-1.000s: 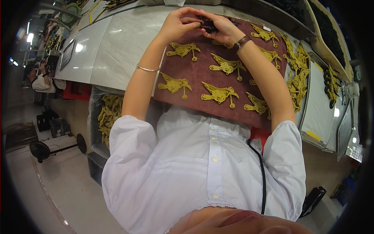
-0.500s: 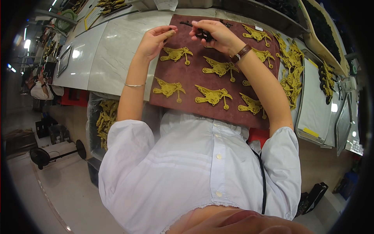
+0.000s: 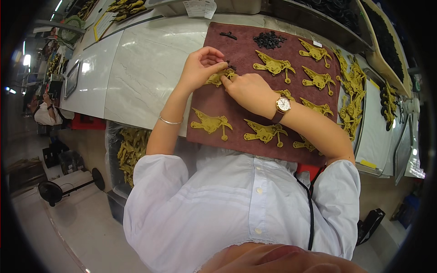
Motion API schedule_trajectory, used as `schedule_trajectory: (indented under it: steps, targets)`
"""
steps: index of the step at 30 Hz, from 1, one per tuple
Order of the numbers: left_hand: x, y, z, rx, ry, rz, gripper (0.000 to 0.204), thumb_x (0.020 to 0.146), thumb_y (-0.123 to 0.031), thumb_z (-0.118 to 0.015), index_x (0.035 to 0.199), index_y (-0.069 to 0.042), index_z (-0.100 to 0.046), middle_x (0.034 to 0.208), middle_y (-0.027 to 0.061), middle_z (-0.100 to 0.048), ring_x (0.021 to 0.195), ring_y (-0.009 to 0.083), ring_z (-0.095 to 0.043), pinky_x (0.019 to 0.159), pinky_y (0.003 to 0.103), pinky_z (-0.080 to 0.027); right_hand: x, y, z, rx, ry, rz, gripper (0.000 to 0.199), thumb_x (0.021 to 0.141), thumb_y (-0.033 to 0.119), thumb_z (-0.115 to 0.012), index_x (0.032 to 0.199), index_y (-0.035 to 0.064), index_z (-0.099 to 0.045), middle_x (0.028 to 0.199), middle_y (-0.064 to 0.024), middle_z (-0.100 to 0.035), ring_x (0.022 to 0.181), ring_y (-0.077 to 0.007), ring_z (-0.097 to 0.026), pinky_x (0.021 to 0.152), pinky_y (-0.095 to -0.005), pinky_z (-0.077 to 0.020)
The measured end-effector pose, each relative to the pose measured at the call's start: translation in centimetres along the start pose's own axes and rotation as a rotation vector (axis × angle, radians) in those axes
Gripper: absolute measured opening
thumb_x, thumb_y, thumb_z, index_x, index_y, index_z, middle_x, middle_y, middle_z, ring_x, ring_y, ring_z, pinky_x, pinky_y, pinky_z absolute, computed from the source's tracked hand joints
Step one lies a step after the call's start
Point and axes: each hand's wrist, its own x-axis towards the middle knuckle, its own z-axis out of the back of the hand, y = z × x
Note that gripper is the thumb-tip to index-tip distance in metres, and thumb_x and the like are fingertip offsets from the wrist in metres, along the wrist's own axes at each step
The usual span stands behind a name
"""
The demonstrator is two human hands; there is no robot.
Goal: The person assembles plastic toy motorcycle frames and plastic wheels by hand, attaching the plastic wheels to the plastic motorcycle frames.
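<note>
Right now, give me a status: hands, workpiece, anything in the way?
Left hand and right hand at one yellow part. Part half hidden by them. Pile of small black pieces beyond, apart from both hands.

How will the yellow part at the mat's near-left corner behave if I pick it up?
The yellow part is likely stiff: its flat outline looks crisp. It probably won't roll or tip, lying broad side down on the maroon mat. Its thin, round-ended arm may bend or snag first.
</note>
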Motion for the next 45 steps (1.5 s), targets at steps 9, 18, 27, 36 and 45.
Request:
schedule_trajectory:
  steps: [9,18,27,36,45]
  targets:
    - [-0.4,0.0,0.4,0.557,0.141,-0.311,0.019,0.080,-0.007,-0.070,0.098,-0.003,-0.071,0.090,0.0078,-0.069,0.082,0.0157,-0.065,0.072,0.025,-0.050,-0.3,0.8,-1.8,-0.128,-0.063,0.039,0.045,0.080,0.005,-0.055,0.123,-0.0085,-0.056,0.073,-0.0087,-0.064,0.061,-0.0209,-0.066,0.053,-0.0312,-0.0530]
    - [-0.7,1.1,0.4,0.888,0.151,-0.635,0.034,0.077,-0.003,-0.065,0.111,-0.006,-0.068,0.099,0.0094,-0.066,0.088,0.0264,-0.063,0.076,0.034,-0.053,-0.4,1.2,-2.2,-0.160,-0.059,0.029,0.044,0.078,0.006,-0.056,0.120,-0.0089,-0.057,0.072,-0.0081,-0.063,0.062,-0.0199,-0.066,0.054,-0.0297,-0.0537]
    - [-1.4,-0.3,0.7,1.152,0.291,-0.728,0.046,0.079,-0.001,-0.059,0.124,-0.008,-0.060,0.105,0.0129,-0.059,0.093,0.0308,-0.058,0.084,0.037,-0.049,-0.5,1.6,-2.9,-0.198,-0.125,0.001,0.044,0.077,0.007,-0.058,0.119,-0.0084,-0.059,0.072,-0.0077,-0.062,0.063,-0.0194,-0.065,0.053,-0.0294,-0.0536]
    - [-0.8,1.5,1.3,0.801,0.322,-0.614,0.057,0.078,0.005,-0.056,0.133,-0.009,-0.054,0.114,0.0156,-0.054,0.100,0.0313,-0.056,0.085,0.038,-0.048,-0.5,1.6,-3.1,-0.197,-0.115,0.022,0.045,0.077,0.007,-0.058,0.119,-0.0087,-0.059,0.070,-0.0069,-0.060,0.062,-0.0190,-0.063,0.051,-0.0285,-0.0528]
    - [-0.9,0.2,1.1,1.240,0.314,-0.798,0.049,0.080,-0.010,-0.060,0.129,-0.009,-0.057,0.114,0.0090,-0.057,0.103,0.0249,-0.055,0.091,0.037,-0.042,-0.7,1.6,-3.4,-0.263,-0.165,0.041,0.043,0.077,0.007,-0.059,0.117,-0.0086,-0.060,0.068,-0.0064,-0.060,0.061,-0.0184,-0.063,0.050,-0.0276,-0.0522]
